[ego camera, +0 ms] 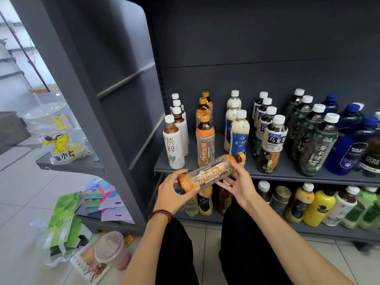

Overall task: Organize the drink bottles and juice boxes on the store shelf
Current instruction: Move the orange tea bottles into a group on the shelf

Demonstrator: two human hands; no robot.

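Glossy clear plastic bottle point(209, 173), matt grey metal shelf point(287, 173), glossy floor tiles point(20, 182)

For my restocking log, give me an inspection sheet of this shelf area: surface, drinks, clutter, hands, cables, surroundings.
Surface: grey shelf, bottles standing in front-to-back rows.
Job's things: orange-label tea bottle held sideways at the shelf's front edge; matching orange row stands behind it; lower-shelf bottles mixed.
Clutter: green carton and plastic cup on the floor; printed plastic bag on a side shelf.
Hands: left hand grips the bottle's base end, right hand its neck end.
Cables: nothing seen.
Surroundings: pale tiled floor.
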